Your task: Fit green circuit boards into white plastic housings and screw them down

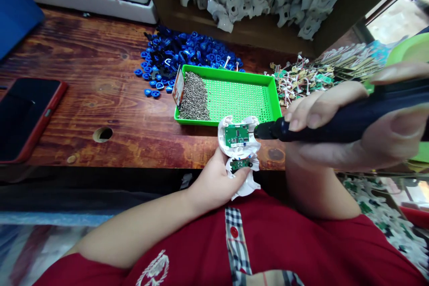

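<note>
My left hand [219,176] is closed around a white plastic housing [223,145] at the front edge of the bench. A green circuit board [237,135] sits in the upper part of the housing, and a smaller board [239,164] shows in its lower part near my thumb. My right hand [348,120] grips a black electric screwdriver [321,127] held almost level. Its tip reaches the right side of the upper board; whether it touches a screw is too small to tell. Just behind the housing stands a green tray [231,70] with many small screws [194,98] at its left end.
Blue plastic parts [191,51] are heaped behind the tray. Wired boards [298,78] lie to the right. A box [214,31] of translucent housings stands at the back. At left are a phone [28,118] and a hole [103,134] in the wooden bench [94,76].
</note>
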Demonstrator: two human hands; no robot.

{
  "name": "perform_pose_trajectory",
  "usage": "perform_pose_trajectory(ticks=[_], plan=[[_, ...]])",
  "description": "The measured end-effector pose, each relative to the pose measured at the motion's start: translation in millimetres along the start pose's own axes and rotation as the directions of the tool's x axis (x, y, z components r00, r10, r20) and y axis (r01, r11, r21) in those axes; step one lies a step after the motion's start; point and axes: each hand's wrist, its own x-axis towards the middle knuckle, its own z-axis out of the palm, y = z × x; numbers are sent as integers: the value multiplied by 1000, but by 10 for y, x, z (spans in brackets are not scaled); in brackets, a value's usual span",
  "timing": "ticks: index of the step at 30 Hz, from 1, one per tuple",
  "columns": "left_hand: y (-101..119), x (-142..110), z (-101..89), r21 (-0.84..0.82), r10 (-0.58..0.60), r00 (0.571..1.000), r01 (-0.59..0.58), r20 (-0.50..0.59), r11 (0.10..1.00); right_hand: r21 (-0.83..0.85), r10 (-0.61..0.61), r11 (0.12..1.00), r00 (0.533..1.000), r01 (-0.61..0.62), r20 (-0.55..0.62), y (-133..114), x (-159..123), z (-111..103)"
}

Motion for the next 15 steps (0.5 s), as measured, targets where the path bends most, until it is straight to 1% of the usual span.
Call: perform_pose_trajectory(ticks=[2,3,6,7,8,11,15], plan=[[4,0,-24,-25,-49,999,49,-5,999,27,-16,1000,1000,16,-12,42,60,-24],[-2,-2,-37,-49,-69,998,69,-12,996,31,-51,998,998,52,-29,81,102,-43],[-40,-14,-73,-156,-115,993,109,-27,982,-26,-191,982,970,189,-149,286,245,-118],[-54,-18,-83,-199,-126,992,118,-29,973,-65,-215,976,961,207,-175,377,289,-150],[-64,-20,-91,-242,-135,990,124,-29,962,-103,-218,974,960,202,-177,473,327,-187],[-65,-24,-103,-346,-147,989,126,-35,930,-160,-155,978,982,137,-104,740,398,-310],[-27,-28,-105,-407,-138,989,103,-58,908,-189,-115,977,991,101,-65,942,415,-419]])
